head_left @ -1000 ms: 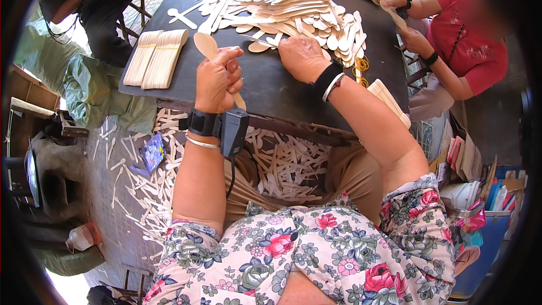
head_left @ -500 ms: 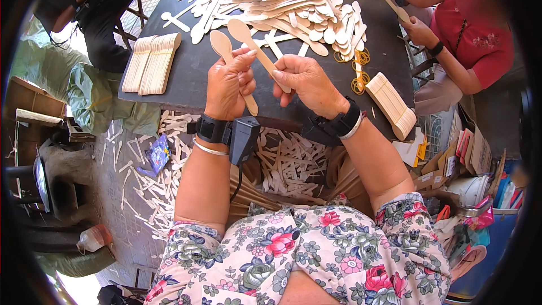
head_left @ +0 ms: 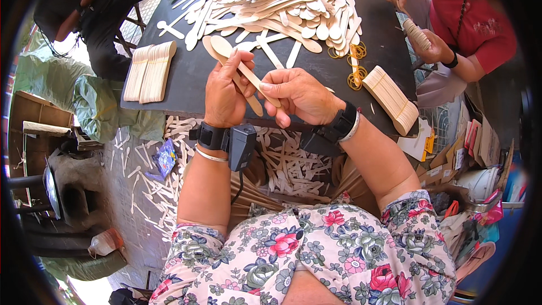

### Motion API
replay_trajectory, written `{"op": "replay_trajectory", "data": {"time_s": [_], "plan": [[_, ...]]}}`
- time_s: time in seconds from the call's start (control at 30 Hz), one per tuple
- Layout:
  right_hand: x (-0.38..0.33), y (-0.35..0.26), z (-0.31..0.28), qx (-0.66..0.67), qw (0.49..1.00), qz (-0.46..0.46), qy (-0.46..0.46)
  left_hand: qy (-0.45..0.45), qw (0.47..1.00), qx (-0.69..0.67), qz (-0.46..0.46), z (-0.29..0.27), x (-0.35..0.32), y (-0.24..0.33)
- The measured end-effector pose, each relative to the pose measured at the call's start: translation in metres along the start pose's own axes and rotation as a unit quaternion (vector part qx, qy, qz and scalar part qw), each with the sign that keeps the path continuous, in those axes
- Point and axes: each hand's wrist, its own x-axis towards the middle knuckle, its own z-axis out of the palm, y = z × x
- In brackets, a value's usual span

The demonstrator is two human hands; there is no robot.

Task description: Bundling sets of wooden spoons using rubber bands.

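Head view, left hand (head_left: 224,93) and right hand (head_left: 299,95) both clamped on wooden spoons (head_left: 240,68), above table's near edge (head_left: 169,106).

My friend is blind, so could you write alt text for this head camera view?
A person's left hand and right hand hold wooden spoons over a black table. A loose spoon pile and neat stacks lie on it; another person's hands work at right.
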Motion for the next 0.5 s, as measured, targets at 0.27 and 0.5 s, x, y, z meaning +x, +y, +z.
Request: {"op": "replay_trajectory", "data": {"time_s": [0.27, 0.5], "plan": [[-0.001, -0.005, 0.002, -0.059, 0.998, -0.001, 0.004, -0.007, 1.000, -0.015, -0.019, -0.004, 0.004, -0.004], [0.002, -0.004, 0.012, -0.238, 0.965, -0.054, 0.093, 0.000, 0.999, -0.038, -0.002, -0.007, 0.003, 0.000]]}}
